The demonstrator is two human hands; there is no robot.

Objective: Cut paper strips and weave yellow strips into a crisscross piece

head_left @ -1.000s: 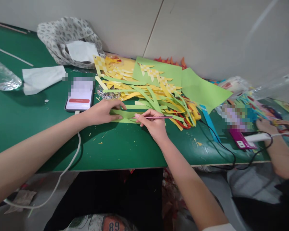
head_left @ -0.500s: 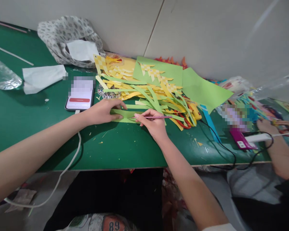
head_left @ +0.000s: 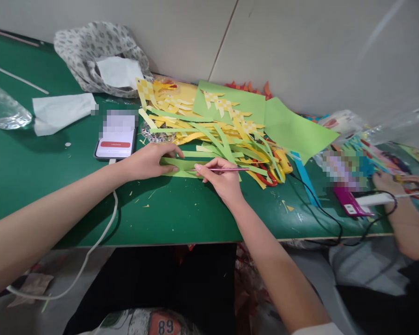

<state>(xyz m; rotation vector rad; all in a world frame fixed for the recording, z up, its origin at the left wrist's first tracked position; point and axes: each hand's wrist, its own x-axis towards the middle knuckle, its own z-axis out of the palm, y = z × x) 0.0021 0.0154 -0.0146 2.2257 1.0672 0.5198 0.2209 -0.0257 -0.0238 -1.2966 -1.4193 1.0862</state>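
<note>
A clear plastic bag and a white sheet lie at left on a green tabletop, with a patterned cloth bag against its far edge and a phone nearer in. The left forearm slants across the tabletop's near edge, bringing the left hand palm down onto the left end of a green paper strip, thumb and forefinger parted. The strip lies roughly midway between the near and far edges. At its right end, the right hand, its forearm angled in over the near edge, pinches a slender pink tool between thumb and fingers, tip on the paper. Behind, a heap of yellow and green strips spreads toward the far edge, beside a green sheet. At far right, a co-worker's hand rests over the tabletop.
</note>
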